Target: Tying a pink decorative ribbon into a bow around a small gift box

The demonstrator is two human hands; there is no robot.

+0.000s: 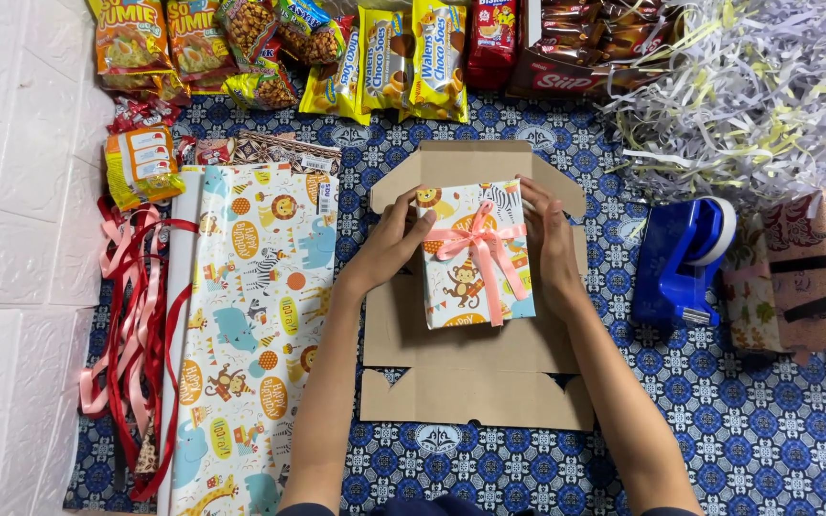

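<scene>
Both hands gripped a wrapped gift box (pixel 475 256) tied with pink ribbon: left hand (pixel 391 244) on its left edge, right hand (pixel 552 244) on its right, over an unfolded cardboard box (pixel 475 368).

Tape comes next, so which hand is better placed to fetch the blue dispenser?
Probably the right hand: the blue tape dispenser sits on its side of the wrapped gift, while the left hand would have to cross over.
</scene>
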